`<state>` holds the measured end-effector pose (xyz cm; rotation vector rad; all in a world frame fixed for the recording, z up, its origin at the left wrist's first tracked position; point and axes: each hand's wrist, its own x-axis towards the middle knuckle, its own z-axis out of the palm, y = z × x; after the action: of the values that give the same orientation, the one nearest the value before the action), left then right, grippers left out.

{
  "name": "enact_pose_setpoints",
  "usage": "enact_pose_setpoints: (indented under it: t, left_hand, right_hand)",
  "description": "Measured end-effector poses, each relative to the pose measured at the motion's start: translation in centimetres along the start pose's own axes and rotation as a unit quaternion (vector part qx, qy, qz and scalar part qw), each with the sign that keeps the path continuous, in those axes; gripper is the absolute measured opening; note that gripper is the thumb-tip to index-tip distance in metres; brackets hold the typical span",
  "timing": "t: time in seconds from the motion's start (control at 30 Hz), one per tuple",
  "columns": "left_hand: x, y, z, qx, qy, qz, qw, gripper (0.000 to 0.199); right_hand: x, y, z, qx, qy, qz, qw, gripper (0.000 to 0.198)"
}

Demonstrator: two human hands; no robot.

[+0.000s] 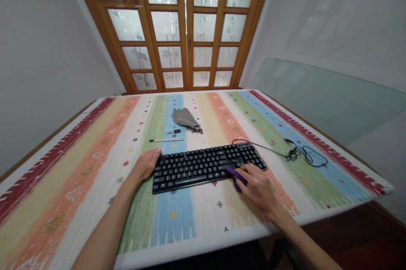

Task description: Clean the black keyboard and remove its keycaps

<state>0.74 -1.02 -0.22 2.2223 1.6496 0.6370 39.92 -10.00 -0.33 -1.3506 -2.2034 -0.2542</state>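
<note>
Keyboard (196,166), head view: black, on a striped tablecloth (136,223), slightly skewed, between the hands
Left hand (148,163): curled against the keyboard's far left corner; cannot tell whether it grips
Right hand (257,183): pinching a purple item (236,175) at the near edge, blocking sight of some lower right keys
Cable (294,151): from the keyboard's back, tangled to the right
Beyond the keyboard: a thin brush (168,140) nearest, then a small black pronged tool (177,131) and a crumpled grey cloth (186,118)
Background: wood-framed doors (189,42)
</note>
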Motion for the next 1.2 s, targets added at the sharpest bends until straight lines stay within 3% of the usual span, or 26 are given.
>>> enact_pose_setpoints:
  t: [0.2, 0.43, 0.57, 0.8, 1.0, 1.1, 1.2]
  left_hand:
    - [0.0, 0.0, 0.1, -0.006, -0.001, -0.007, 1.000, 0.050]
    - [0.0, 0.0, 0.0, -0.005, 0.009, -0.004, 1.000, 0.049]
    - [0.0, 0.1, 0.0, -0.011, 0.010, -0.002, 1.000, 0.049]
    - [0.1, -0.1, 0.1, -0.009, 0.010, -0.002, 1.000, 0.051]
    - [0.0, -0.1, 0.1, -0.004, 0.009, -0.002, 1.000, 0.050]
    - [0.0, 0.0, 0.1, -0.005, 0.012, -0.005, 1.000, 0.050]
    - [-0.1, 0.0, 0.1, -0.009, 0.016, -0.009, 1.000, 0.050]
  right_hand:
    - [-1.0, 2.6, -0.4, -0.015, 0.003, 0.026, 1.000, 0.017]
    - [-1.9, 7.5, -1.2, -0.056, 0.037, 0.086, 0.994, 0.022]
    - [-1.8, 8.4, -1.7, -0.042, 0.030, 0.092, 0.994, 0.020]
    - [0.7, 3.4, -1.6, 0.094, 0.005, 0.027, 0.995, 0.019]
    - [3.2, -2.1, 0.5, 0.168, -0.026, -0.086, 0.982, 0.017]
    - [3.8, -3.1, 1.8, 0.137, -0.012, -0.128, 0.982, 0.014]
    - [3.8, -2.8, 2.2, 0.129, -0.011, -0.101, 0.986, 0.015]
